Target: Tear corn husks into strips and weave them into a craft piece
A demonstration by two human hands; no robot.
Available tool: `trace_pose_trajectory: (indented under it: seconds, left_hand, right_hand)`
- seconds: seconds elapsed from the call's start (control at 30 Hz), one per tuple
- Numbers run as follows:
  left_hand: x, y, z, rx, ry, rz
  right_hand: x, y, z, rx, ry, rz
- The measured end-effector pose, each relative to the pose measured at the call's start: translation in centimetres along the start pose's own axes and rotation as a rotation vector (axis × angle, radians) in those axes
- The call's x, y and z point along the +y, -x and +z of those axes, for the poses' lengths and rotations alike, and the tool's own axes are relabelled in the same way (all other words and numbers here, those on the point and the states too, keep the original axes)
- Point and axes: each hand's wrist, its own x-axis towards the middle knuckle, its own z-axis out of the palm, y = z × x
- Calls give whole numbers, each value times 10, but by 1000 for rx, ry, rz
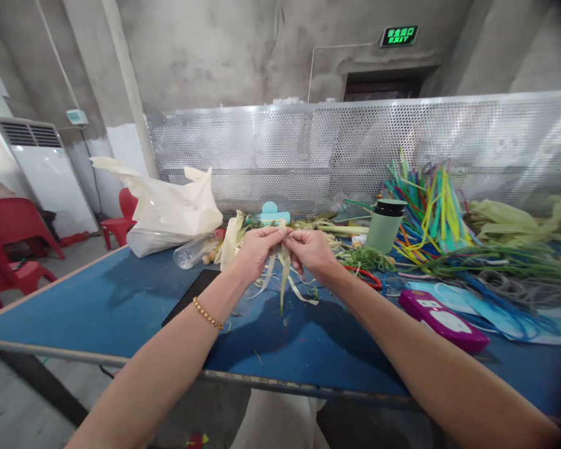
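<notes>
Above the blue tabletop (98, 299), my left hand (257, 247) and right hand (312, 249) pinch pale husk strips (284, 277). They seem light, limp and easily torn, best held near the tops.

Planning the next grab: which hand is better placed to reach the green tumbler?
Probably right: the right hand sits nearest the green tumbler, on that side, while the left hand would have to cross the pale strips both pinch.

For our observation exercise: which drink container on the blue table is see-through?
The clear plastic bottle lying on its side beside the white bag; the green tumbler with black lid and the light-blue bottle are opaque.
</notes>
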Motion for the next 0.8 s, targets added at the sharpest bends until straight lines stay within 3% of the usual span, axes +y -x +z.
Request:
trace_pose_trajectory:
  seconds: [0.1,0.2,0.3,0.4,0.57,0.8]
  left_hand:
    - [-1,-1,-2,-9,-24,-2]
    - [-1,-1,-4,-21,-74,48]
    - [1,-1,-3,-10,-153,125]
    - [2,1,1,-39,-197,141]
    - [1,3,4,-191,-160,29]
    - [8,9,-1,-418,-50,-248]
  right_hand:
    - [2,-3,-3,2,120,-74]
    - [0,-7,-11,7,404,-209]
    - [-4,-9,-20,128,562,-319]
    - [-7,-11,-24,282,537,-389]
    - [-9,-8,-23,243,436,-503]
    - [-19,-9,-32,352,280,-503]
